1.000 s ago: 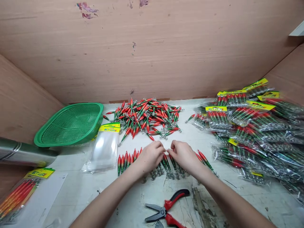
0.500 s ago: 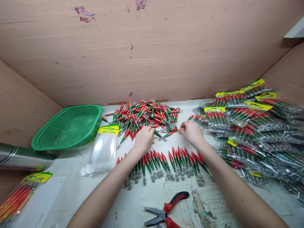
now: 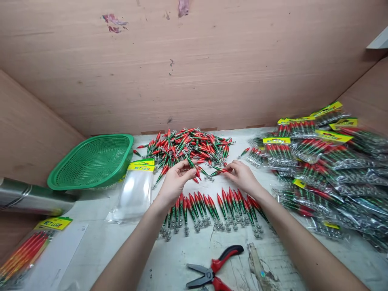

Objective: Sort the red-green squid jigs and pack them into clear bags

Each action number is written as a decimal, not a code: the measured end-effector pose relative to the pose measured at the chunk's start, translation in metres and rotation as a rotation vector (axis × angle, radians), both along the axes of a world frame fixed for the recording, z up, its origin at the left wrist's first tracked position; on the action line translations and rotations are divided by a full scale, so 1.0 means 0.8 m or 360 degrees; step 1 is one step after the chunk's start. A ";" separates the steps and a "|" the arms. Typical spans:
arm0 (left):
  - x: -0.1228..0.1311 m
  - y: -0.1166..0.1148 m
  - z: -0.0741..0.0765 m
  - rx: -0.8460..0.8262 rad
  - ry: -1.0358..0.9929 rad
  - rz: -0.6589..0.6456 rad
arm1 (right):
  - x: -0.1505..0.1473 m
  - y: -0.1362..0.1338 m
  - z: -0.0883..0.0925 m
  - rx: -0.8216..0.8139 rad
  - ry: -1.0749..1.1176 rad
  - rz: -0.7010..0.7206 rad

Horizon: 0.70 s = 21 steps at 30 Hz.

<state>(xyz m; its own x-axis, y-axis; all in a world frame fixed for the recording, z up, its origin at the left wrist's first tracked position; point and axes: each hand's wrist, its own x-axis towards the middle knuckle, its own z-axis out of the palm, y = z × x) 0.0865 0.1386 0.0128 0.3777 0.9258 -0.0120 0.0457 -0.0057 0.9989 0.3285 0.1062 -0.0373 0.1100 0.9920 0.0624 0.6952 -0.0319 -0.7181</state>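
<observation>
My left hand (image 3: 173,181) is closed on a red and green fishing lure (image 3: 191,162), held between thumb and fingers at the near edge of the lure pile (image 3: 200,141). To its right, my right hand (image 3: 243,176) pinches the red end of another lure (image 3: 218,170), whose hooks point left. Below both hands runs a row of lures (image 3: 198,207), red tips away from me and wire hook crowns toward me. My left forearm covers part of the row's left end.
Pliers (image 3: 209,275) with red and black handles lie in front. Clear bags (image 3: 135,192) with yellow headers and a green basket (image 3: 91,161) are at left, above a metal cylinder (image 3: 36,198). Packed lures (image 3: 327,182) heap up at right. A board wall (image 3: 182,89) stands behind.
My left hand has turned palm-up and moved slightly left and down, showing a lure in its fingers. My right hand now grips the red end of a lure. The view has shifted slightly.
</observation>
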 end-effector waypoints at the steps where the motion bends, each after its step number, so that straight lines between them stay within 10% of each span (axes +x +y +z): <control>1: -0.001 -0.006 0.003 -0.0049 -0.0047 -0.0013 | -0.001 -0.004 0.004 -0.0008 0.0091 0.0013; 11: -0.001 -0.046 0.014 -0.0474 -0.0416 -0.0089 | -0.032 -0.060 0.060 0.0013 0.0868 0.0000; 21: 0.008 -0.064 0.017 -0.0177 -0.0279 -0.0071 | -0.088 -0.103 0.068 -0.0162 0.1509 0.0140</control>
